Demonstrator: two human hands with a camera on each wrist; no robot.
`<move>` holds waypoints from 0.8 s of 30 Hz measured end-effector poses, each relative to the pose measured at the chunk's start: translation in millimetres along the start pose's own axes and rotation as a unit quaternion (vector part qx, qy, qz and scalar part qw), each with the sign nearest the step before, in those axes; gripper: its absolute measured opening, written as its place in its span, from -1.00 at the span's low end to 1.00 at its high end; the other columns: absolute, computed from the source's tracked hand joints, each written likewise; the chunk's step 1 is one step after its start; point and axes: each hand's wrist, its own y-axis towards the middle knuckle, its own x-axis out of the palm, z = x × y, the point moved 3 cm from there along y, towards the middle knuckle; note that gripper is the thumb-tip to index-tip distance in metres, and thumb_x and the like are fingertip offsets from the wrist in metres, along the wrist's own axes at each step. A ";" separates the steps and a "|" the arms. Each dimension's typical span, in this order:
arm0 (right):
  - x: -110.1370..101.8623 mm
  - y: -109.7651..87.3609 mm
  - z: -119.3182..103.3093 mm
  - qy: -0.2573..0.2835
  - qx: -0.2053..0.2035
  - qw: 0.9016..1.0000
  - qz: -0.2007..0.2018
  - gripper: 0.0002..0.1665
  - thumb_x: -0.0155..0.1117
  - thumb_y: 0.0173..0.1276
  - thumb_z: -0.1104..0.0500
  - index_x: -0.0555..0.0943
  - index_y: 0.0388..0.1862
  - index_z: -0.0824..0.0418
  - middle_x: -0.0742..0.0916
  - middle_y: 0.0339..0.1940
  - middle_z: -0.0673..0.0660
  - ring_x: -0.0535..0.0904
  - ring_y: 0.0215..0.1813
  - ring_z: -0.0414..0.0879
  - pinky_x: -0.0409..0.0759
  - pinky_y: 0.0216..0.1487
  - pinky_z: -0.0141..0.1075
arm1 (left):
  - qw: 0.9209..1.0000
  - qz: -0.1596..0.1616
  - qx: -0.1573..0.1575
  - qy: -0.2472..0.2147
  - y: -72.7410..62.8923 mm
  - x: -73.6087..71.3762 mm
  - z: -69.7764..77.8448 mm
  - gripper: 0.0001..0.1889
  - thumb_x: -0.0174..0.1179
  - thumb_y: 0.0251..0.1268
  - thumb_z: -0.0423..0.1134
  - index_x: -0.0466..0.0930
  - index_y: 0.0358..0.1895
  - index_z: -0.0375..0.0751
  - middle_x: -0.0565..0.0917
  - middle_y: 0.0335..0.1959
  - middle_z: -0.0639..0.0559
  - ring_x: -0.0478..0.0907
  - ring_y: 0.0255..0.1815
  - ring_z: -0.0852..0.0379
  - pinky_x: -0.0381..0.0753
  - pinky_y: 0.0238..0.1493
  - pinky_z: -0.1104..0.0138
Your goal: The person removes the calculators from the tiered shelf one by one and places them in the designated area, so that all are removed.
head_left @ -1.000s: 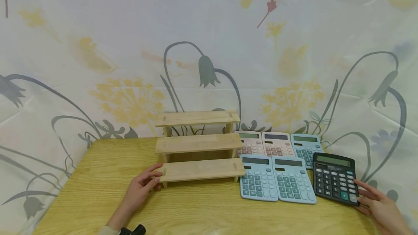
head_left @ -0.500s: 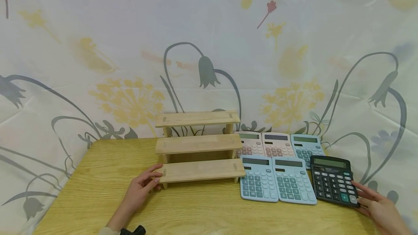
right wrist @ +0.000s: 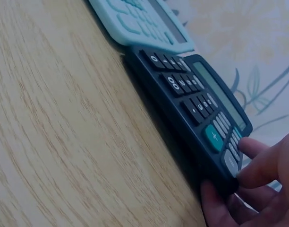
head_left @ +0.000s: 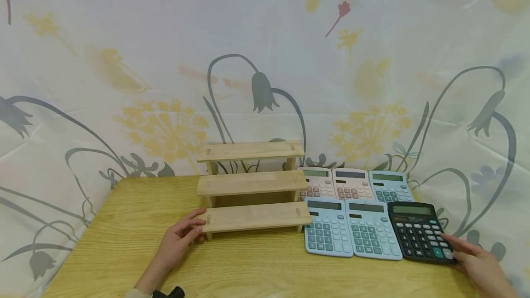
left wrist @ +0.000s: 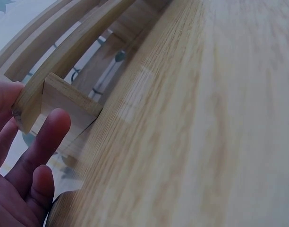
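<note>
My right hand point(head_left: 480, 261) grips the black calculator point(head_left: 418, 231) by its lower right edge, thumb over the keys' side and fingers beneath in the right wrist view. That calculator's left edge lies right against a light blue calculator point(head_left: 374, 229), and its top overlaps another blue one point(head_left: 389, 183) behind. A three-tier wooden rack point(head_left: 256, 217) stands at the middle. My left hand point(head_left: 175, 245) touches the left end of its lowest shelf; in the left wrist view the fingertips point(left wrist: 14, 90) meet the shelf's end, other fingers loosely bent near the leg.
A further light blue calculator point(head_left: 328, 229) sits beside the rack's right end. Two pink calculators point(head_left: 316, 183) lie behind in the back row, the left one partly hidden by the rack. A floral cloth point(head_left: 265, 26) hangs behind the wooden table point(head_left: 124, 243).
My right hand has moved the black calculator left and slightly toward me, bringing it up against the blue one and straightening it. My left hand and the rack have stayed put.
</note>
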 end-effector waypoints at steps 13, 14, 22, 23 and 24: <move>9.3 -0.2 2.4 -0.031 0.000 0.996 0.080 -0.34 -0.08 0.46 0.45 0.16 0.53 0.36 0.21 0.50 0.50 0.16 0.41 0.44 0.38 0.20 0.23 | 1.000 0.009 -0.018 0.006 3.7 -1.8 2.2 -0.79 0.17 0.44 -0.39 0.65 0.00 -0.45 0.52 0.33 -0.02 0.69 -0.28 0.08 0.71 -0.28 0.21; 9.9 -0.7 2.5 -0.022 0.002 0.996 0.085 -0.34 -0.08 0.46 0.45 0.17 0.53 0.36 0.20 0.50 0.50 0.16 0.41 0.44 0.38 0.20 0.23 | 1.000 0.008 -0.018 0.006 4.9 -1.9 3.0 -0.79 0.17 0.44 -0.39 0.65 -0.01 -0.46 0.52 0.32 -0.04 0.69 -0.26 0.09 0.71 -0.28 0.20; 12.1 -7.4 -1.7 -0.017 -0.001 0.992 0.129 -0.40 0.02 0.46 0.42 0.29 0.47 0.37 0.42 0.40 0.44 0.29 0.34 0.35 0.58 -0.16 -0.25 | 0.999 0.004 -0.035 0.023 7.3 -3.7 8.9 -0.82 0.16 0.45 -0.39 0.67 -0.05 -0.44 0.50 0.32 -0.22 0.65 -0.07 0.23 0.71 -0.22 0.24; 12.0 -8.3 -2.2 -0.020 -0.004 0.991 0.134 -0.41 0.03 0.45 0.42 0.32 0.46 0.38 0.52 0.32 0.42 0.35 0.28 0.32 0.57 -0.28 -0.35 | 0.999 0.005 -0.041 0.033 7.1 -4.1 9.8 -0.82 0.17 0.45 -0.36 0.69 -0.05 -0.40 0.50 0.32 -0.23 0.64 -0.03 0.26 0.69 -0.18 0.27; 11.8 -9.1 -2.4 -0.020 -0.005 0.990 0.140 -0.41 0.05 0.45 0.42 0.33 0.45 0.37 0.64 0.17 0.32 0.44 0.18 0.22 0.53 -0.38 -0.43 | 0.998 0.005 -0.048 0.045 6.9 -4.6 10.9 -0.82 0.17 0.46 -0.34 0.70 -0.05 -0.35 0.50 0.32 -0.22 0.62 0.01 0.29 0.67 -0.16 0.31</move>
